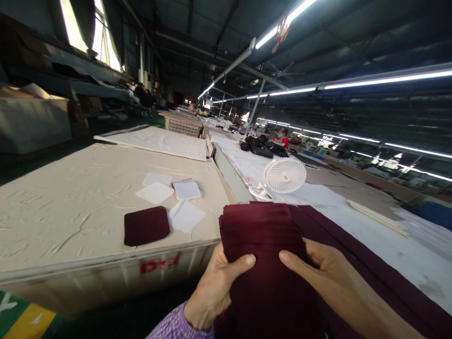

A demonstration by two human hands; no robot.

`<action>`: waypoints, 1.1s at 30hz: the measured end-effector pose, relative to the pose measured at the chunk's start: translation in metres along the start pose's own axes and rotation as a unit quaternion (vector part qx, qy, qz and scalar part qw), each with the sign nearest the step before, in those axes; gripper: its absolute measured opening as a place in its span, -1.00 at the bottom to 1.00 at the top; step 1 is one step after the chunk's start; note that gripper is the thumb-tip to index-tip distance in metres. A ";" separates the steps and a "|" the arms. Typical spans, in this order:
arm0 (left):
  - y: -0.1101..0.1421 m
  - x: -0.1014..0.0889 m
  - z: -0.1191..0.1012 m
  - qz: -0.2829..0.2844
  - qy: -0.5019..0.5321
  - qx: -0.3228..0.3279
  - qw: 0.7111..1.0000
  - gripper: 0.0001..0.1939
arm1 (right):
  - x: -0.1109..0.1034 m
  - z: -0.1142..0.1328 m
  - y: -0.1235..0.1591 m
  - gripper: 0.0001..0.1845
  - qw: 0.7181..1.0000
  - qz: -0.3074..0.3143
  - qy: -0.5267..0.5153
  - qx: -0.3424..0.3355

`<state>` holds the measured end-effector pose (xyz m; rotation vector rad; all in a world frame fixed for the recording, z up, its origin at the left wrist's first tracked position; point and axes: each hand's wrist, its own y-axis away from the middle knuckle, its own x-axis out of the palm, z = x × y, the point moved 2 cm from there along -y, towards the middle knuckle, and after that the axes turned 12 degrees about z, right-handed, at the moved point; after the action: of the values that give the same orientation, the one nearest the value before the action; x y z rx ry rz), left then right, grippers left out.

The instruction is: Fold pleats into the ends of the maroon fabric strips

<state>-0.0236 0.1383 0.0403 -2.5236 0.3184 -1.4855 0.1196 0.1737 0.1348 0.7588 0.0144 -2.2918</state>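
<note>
Both my hands grip a thick stack of dark maroon fabric pieces (263, 245), held upright in front of me. My left hand (215, 287) clasps its left edge, thumb pressed on the front. My right hand (318, 270) clasps the right side, thumb on the front too. More maroon fabric (353, 254) lies in long strips on the white table behind the stack. A single maroon piece (146, 226) lies flat on the cream pressing bed (70, 202) to the left, beside several white squares (176, 200).
A small white fan (284, 175) stands on the white table (406, 254) just beyond the stack. A mesh basket (183, 126) and dark garments (261, 147) sit farther back. A person in red (281, 137) works in the distance.
</note>
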 end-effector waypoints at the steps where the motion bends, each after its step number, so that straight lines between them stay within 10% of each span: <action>1: 0.000 0.000 -0.001 0.002 0.001 0.001 1.000 -0.75 | 0.000 0.002 0.000 -0.62 1.000 -0.009 0.008 0.001; 17: -0.005 0.001 -0.013 0.005 0.167 -0.038 0.985 -0.59 | -0.002 0.004 0.001 -0.72 0.992 -0.003 0.121 0.022; 33: -0.003 0.001 0.007 -0.027 -0.002 0.008 1.000 -0.76 | -0.004 0.008 -0.001 -0.65 0.983 -0.085 0.161 -0.024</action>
<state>-0.0168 0.1413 0.0382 -2.5411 0.2380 -1.4966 0.1173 0.1753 0.1429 1.1338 0.2922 -2.2918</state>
